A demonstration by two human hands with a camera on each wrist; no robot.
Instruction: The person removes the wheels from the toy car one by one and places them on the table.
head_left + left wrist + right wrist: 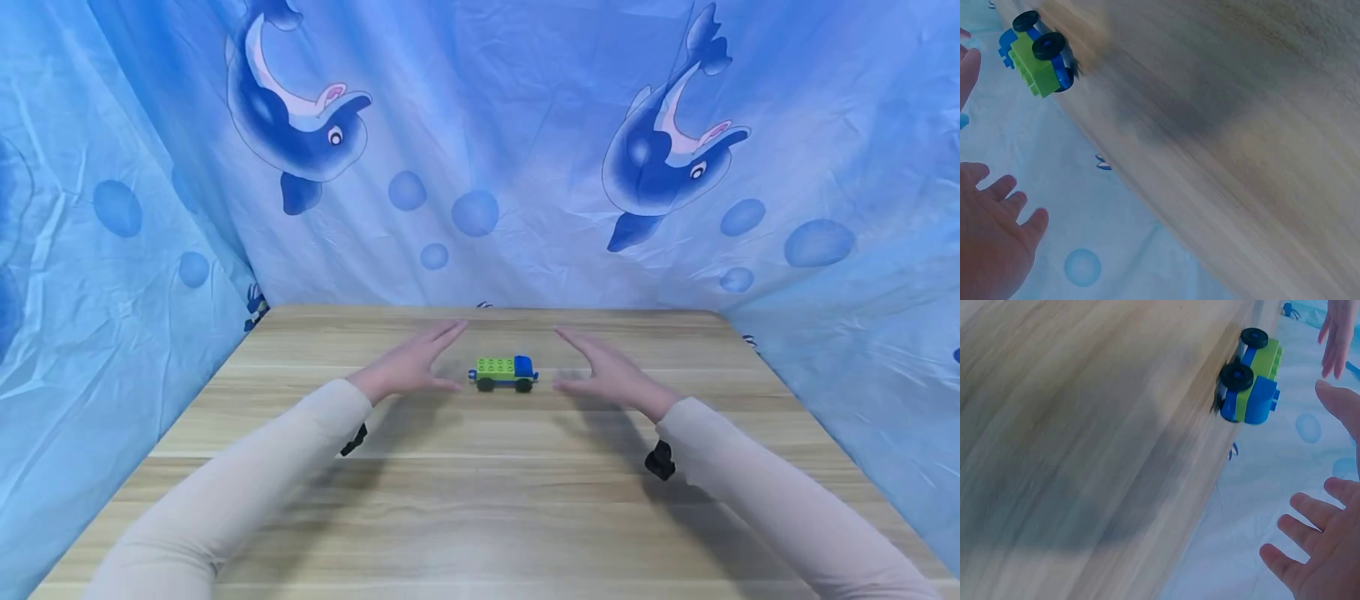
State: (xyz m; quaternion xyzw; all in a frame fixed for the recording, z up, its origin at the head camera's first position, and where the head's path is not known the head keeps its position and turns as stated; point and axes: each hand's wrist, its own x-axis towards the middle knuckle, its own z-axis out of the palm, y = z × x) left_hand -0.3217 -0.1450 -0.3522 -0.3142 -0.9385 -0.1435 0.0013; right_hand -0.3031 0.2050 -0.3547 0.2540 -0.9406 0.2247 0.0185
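Note:
A small toy truck (501, 373) built of blocks, with a lime-green studded body, blue cab and black wheels, stands on the wooden table, its cab to the right. My left hand (412, 362) hovers just left of it, fingers extended and thumb apart. On the other side my right hand (611, 372) mirrors it, palm facing the truck, a gap between fingertips and toy. Both hands hold nothing. In the left wrist view the truck (1036, 55) shows at the upper left; the right wrist view has the truck (1250, 378) at upper right.
The wood-grain table (480, 500) ends at a back edge a little beyond the truck. Behind and beside it hangs a blue curtain (510, 108) printed with dolphins and bubbles. Black wrist mounts (660, 460) hang under the beige sleeves.

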